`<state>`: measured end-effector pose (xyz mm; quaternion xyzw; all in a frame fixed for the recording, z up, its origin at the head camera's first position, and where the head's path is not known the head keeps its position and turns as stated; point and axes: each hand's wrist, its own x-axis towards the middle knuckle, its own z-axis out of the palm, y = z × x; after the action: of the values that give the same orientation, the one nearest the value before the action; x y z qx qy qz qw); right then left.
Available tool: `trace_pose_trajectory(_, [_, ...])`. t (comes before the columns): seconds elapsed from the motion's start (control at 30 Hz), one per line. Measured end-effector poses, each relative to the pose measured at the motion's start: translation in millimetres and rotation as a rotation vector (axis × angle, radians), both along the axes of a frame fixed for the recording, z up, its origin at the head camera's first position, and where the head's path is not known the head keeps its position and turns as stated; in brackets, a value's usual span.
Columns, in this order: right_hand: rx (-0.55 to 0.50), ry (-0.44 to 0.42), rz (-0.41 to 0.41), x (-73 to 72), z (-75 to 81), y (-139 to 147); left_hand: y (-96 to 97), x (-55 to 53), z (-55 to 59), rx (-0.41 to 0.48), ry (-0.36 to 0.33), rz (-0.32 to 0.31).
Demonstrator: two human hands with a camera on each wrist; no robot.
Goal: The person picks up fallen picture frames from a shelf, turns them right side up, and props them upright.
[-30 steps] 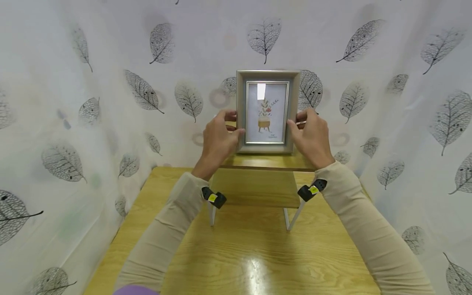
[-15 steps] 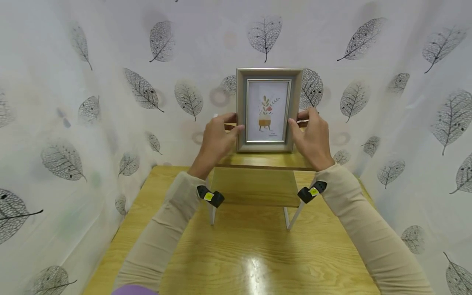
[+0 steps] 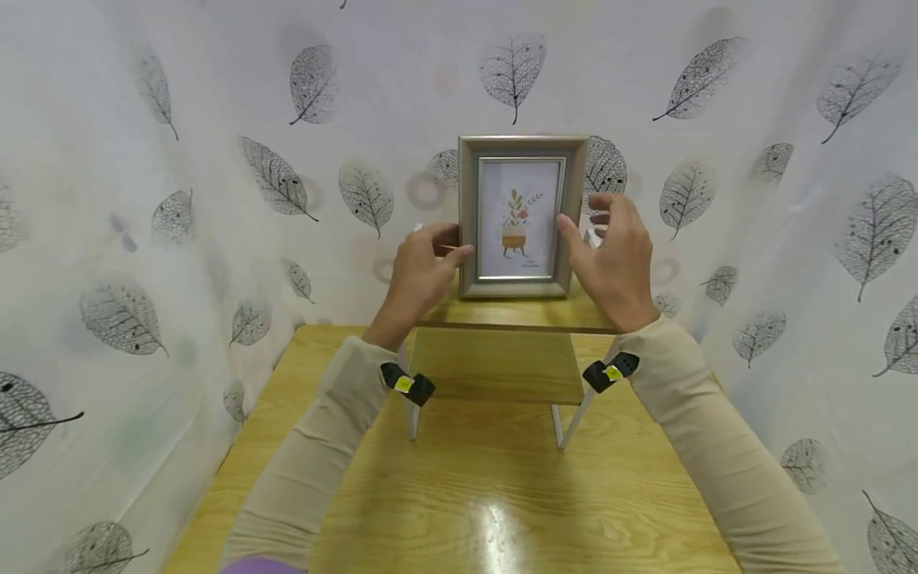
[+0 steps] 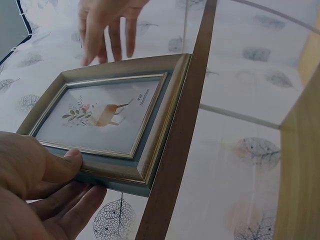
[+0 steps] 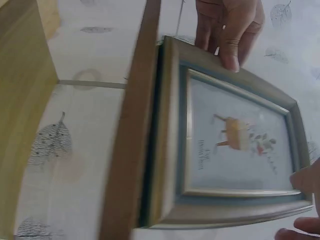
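Observation:
A picture frame (image 3: 522, 215) with a beige-gold and grey-blue border stands upright on the upper board (image 3: 516, 313) of a small two-tier shelf. Its print shows a plant in a legged pot. My left hand (image 3: 419, 267) grips its left side, thumb on the front border and fingers along the side, as the left wrist view shows. At the opposite side my right hand (image 3: 615, 259) is spread, its fingers off the edge and its thumb (image 5: 306, 179) right at the front border. In the right wrist view the frame's bottom edge (image 5: 155, 200) meets the board's brown front edge (image 5: 127, 135).
Below the upper board is a lower board (image 3: 498, 367), carried on white metal legs (image 3: 562, 426). The shelf stands on a wood-grain table (image 3: 459, 494). A leaf-print curtain (image 3: 402, 80) closes in the back and both sides. A purple rounded thing (image 3: 264, 566) shows at the bottom edge.
My right hand has loosened from the frame; its fingers have spread outward to the right and slightly up. The left hand keeps its grip. The frame has barely shifted.

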<state>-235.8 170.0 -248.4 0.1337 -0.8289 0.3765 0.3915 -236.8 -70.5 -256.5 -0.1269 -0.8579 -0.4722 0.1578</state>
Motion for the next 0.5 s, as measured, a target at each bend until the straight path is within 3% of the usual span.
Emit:
trace_pose_trajectory(0.2, [0.083,0.196,-0.031,-1.6,28.4,-16.7,-0.9,-0.6,-1.4,0.005,0.009,-0.003])
trace_pose_trajectory(0.5, [0.243,0.286,0.029,-16.7,59.8,-62.7,-1.4,-2.1,-2.3,0.025,0.027,-0.01])
